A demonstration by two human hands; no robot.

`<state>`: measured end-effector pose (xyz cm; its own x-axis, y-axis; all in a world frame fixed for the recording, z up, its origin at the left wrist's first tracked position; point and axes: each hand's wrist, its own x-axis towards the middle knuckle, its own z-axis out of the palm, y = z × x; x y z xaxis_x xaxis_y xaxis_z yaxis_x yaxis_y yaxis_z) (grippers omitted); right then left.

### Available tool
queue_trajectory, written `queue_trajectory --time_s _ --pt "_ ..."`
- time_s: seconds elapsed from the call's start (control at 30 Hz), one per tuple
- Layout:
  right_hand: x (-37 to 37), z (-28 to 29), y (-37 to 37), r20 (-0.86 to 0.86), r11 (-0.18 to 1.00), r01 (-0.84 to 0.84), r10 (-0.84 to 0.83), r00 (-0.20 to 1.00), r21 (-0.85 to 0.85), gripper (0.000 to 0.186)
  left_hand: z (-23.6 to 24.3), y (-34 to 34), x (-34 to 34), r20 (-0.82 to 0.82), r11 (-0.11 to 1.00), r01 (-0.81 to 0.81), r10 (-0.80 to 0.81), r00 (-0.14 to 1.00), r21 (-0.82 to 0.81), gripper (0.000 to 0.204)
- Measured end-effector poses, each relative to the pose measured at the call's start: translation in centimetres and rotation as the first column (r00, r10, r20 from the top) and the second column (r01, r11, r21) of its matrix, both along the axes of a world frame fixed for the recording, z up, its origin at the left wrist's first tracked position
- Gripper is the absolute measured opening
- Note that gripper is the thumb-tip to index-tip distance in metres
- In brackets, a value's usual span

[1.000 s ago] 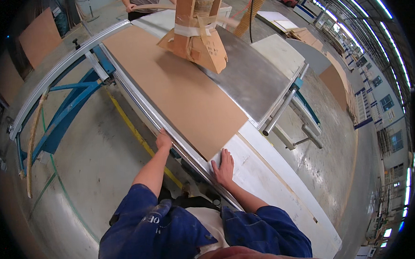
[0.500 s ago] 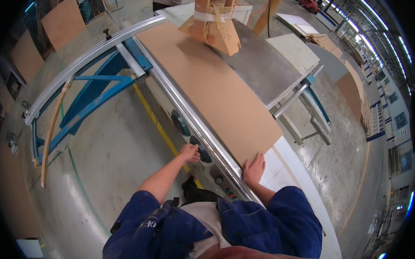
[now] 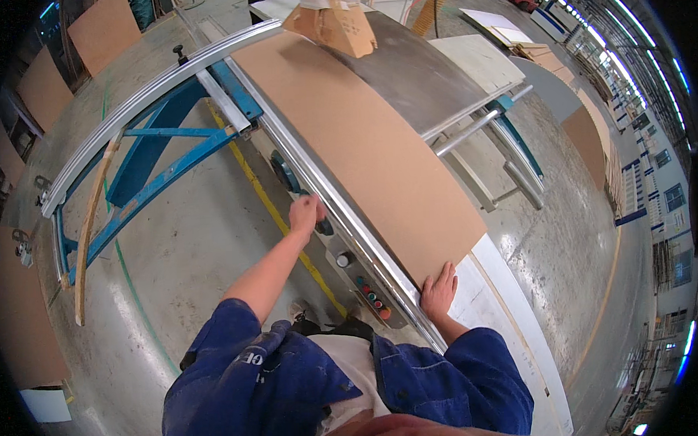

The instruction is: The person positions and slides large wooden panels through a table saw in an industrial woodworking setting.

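Note:
A long brown board (image 3: 362,151) lies on a sliding table saw, along its metal rail (image 3: 341,218). My left hand (image 3: 306,214) is closed at a dark handwheel (image 3: 325,225) on the machine's side, and seems to grip its rim or handle; the exact grip is partly hidden. Beyond it sits a second dark handwheel (image 3: 283,171). My right hand (image 3: 439,289) rests on the near end of the board, its fingers stretched out across the edge. Beneath the rail, close to my body, are a pale round knob (image 3: 344,259) and a panel of coloured buttons (image 3: 373,298).
A cardboard-and-tape hood (image 3: 333,28) hangs over the far part of the board. Blue support arms (image 3: 160,168) and a leaning wooden strip (image 3: 92,221) stand at the left. A white panel (image 3: 497,313) lies beneath the board's near end. Roller bars (image 3: 470,131) stick out at the right.
My left hand has moved forward and up around the handwheel. My right hand stays on the board's near end. The view has shifted, showing more of the button panel.

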<state>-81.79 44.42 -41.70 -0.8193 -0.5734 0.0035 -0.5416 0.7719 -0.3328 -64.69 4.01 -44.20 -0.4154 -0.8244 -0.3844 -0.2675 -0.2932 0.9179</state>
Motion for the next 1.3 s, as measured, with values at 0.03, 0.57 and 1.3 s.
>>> queue_trajectory --time_s 0.03,0.57,1.3 --pt "-0.1 -0.1 1.4 -0.003 1.000 -0.007 0.007 1.000 -0.008 0.075 0.3 -0.2 -2.1 -0.062 0.998 -0.056 0.055 0.997 -0.022 0.031" --pt "-0.7 -4.9 21.4 -0.002 0.990 -0.039 0.040 0.999 -0.135 0.079 -4.1 15.7 -11.1 0.089 0.933 0.027 -0.063 0.994 0.359 0.038" --pt "-0.6 -7.2 39.1 0.214 0.875 0.427 -0.383 0.899 -0.228 0.067 0.1 15.6 -12.6 0.372 0.650 0.086 0.317 0.872 -0.755 0.085"
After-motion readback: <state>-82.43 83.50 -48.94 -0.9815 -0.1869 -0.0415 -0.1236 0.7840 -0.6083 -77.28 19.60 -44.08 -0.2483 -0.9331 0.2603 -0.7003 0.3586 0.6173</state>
